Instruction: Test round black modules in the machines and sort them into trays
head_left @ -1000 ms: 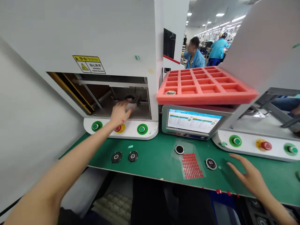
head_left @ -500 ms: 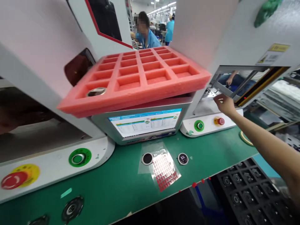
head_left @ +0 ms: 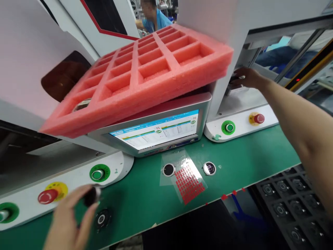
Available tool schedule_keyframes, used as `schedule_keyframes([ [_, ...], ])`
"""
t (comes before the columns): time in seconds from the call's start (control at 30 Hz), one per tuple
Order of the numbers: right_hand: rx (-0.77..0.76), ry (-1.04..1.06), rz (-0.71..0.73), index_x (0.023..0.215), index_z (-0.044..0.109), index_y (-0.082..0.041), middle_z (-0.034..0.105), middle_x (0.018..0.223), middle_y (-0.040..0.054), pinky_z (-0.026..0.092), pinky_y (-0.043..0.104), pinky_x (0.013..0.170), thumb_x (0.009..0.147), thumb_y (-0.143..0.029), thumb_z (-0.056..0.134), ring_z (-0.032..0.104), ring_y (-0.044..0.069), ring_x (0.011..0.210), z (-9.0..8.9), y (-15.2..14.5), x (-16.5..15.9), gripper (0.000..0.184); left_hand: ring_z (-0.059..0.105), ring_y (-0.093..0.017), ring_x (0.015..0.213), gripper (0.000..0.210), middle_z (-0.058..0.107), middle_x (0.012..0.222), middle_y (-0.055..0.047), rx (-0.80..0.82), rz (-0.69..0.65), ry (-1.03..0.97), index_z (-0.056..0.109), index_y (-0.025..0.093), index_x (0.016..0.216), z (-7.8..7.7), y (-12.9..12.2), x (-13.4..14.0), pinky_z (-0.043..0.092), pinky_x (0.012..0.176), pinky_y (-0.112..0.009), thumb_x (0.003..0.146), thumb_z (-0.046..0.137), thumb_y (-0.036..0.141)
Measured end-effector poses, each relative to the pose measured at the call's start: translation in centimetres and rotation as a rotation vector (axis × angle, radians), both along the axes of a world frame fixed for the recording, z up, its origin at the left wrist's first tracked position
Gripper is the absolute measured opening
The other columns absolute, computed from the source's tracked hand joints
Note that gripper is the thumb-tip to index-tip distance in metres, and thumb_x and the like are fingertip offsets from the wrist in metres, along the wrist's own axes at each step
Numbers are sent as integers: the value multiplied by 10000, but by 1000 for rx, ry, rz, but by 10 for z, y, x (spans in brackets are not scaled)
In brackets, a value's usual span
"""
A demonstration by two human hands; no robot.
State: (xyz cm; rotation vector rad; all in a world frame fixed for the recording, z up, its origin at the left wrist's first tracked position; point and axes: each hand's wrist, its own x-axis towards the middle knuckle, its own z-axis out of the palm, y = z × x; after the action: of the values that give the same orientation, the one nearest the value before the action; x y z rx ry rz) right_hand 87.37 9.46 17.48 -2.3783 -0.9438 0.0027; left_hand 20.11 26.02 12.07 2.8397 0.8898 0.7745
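Left of the monitor, I'm pinching a watch piece with the left hand, fingers spread to its width; a black disc is lying on their monitor side. Right of it, the right hand is hiding its grip.

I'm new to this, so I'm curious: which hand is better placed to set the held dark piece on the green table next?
Probably the left hand: it pinches the dark piece above the green table, while the right hand is inside the right machine.
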Motion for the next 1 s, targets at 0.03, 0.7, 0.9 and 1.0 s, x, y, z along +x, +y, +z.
schedule_keyframes([
  [0.03,-7,-12,0,1246,575,-67,641,1192,116,541,381,894,1008,-261,508,662,147,1007,3,1,0,313,643,-371,1041,612,621,1184,-53,-37,-43,29,311,499,1483,-10,-18,3,571,842,-585,912,480,356],
  [0.7,61,-221,506,1168,474,-231,667,1155,119,478,613,1057,924,-338,574,678,293,1065,-136,-211,-238,284,600,-278,1147,374,634,1225,-142,-148,-389,252,533,158,1267,-33,-66,93,530,955,-420,948,524,353],
  [0.9,78,-306,543,1196,474,-230,647,1236,156,533,566,996,903,-289,611,633,323,1190,-127,-200,-252,330,634,-274,1069,347,700,1179,-114,-173,-392,284,621,179,1216,-56,-58,151,569,882,-412,949,549,389],
  [1.0,81,-351,597,1218,466,-223,644,1244,172,564,516,948,887,-291,647,637,321,1177,-112,-174,-273,383,657,-265,1007,325,730,1125,-111,-147,-447,248,653,163,1182,-56,-57,152,575,869,-398,945,571,370],
])
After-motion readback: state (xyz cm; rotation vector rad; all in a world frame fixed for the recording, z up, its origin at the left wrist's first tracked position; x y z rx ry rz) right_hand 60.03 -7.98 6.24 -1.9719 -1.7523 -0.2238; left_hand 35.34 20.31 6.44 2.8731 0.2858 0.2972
